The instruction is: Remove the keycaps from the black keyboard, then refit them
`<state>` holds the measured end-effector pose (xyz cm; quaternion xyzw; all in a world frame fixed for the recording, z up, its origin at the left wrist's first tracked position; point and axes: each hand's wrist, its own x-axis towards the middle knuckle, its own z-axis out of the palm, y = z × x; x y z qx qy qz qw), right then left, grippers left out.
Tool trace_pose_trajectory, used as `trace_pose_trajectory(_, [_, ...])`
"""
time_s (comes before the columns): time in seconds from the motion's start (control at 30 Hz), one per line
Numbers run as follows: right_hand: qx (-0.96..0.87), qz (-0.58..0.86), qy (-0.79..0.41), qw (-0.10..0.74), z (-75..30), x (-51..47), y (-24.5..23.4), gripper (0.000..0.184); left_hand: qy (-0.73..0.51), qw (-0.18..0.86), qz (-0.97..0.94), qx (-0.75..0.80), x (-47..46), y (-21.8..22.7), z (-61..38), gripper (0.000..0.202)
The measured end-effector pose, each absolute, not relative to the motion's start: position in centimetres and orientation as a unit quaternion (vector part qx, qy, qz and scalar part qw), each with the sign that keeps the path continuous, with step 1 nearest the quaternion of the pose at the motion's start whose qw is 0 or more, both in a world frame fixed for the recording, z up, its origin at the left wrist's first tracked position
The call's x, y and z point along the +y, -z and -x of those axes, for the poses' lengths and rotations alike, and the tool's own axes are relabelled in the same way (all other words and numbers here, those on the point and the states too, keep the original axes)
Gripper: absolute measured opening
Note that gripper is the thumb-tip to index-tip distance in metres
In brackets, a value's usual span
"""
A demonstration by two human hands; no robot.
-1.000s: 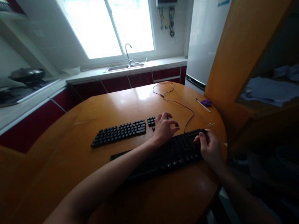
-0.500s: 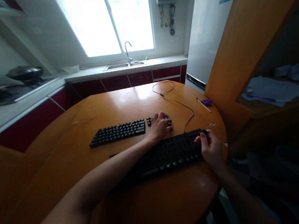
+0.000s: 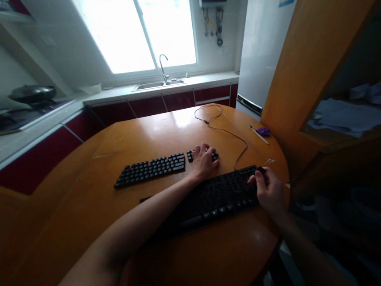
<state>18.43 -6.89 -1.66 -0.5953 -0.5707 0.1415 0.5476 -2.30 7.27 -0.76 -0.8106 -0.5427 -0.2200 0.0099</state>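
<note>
A black keyboard [image 3: 211, 194] with a cable lies on the table, most of its keycaps off and a row of caps along its near edge. Behind it, loose black keycaps [image 3: 152, 167] are set out in keyboard rows. My left hand [image 3: 204, 163] reaches across the keyboard, its fingers spread over a smaller group of keycaps [image 3: 189, 155] to the right of the rows. At the keyboard's right end, my right hand [image 3: 268, 189] is closed in a pinch. Something small and dark shows at its fingertips, too unclear to name.
The cable [image 3: 228, 133] loops toward the table's far edge. On the right of the wooden table [image 3: 90, 178] lie a white stick [image 3: 259, 136], a purple cloth [image 3: 263, 131] and small whitish bits [image 3: 269, 161]. A fridge [image 3: 265, 43] and a sink counter [image 3: 205, 78] stand beyond.
</note>
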Motion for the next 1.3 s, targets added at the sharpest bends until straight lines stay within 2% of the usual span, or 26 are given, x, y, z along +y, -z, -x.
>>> trace_pose_trajectory(0.3, [-0.537,0.593,-0.129,0.586,-19.0,-7.4,1.7,0.033,0.225,0.015,0.803,-0.551,7.5,1.1,2.4,0.044])
trace_pose_trajectory(0.43, [-0.518,0.575,-0.128,0.621,-21.4,-6.8,1.9,0.029,0.226,0.009,0.806,-0.547,7.7,1.1,2.6,0.045])
trace_pose_trajectory(0.53, [-0.527,0.573,-0.128,0.615,-24.3,-6.1,1.9,0.025,0.233,0.012,0.807,-0.542,7.3,0.6,2.5,0.049])
trace_pose_trajectory(0.67, [-0.593,0.568,-0.173,0.544,-27.2,-5.4,1.8,0.022,0.252,-0.004,0.838,-0.484,5.0,-0.7,1.0,0.039])
trace_pose_trajectory(0.77, [-0.63,0.555,-0.236,0.49,-27.9,-4.9,1.8,0.021,0.233,-0.06,0.896,-0.374,1.9,-1.7,-0.9,0.022])
trace_pose_trajectory(0.9, [-0.674,0.523,-0.291,0.434,-28.0,-4.1,1.3,0.022,0.188,-0.123,0.935,-0.276,-1.7,-1.9,-3.6,0.016])
trace_pose_trajectory(1.1, [-0.728,0.474,-0.373,0.326,-28.1,-2.9,-0.9,0.029,0.197,-0.155,0.933,-0.259,-2.6,-0.1,-5.2,0.014])
trace_pose_trajectory(1.3, [-0.725,0.469,-0.408,0.297,-28.6,-3.7,-2.1,0.033,0.213,-0.144,0.927,-0.272,-2.7,0.5,-5.2,0.015])
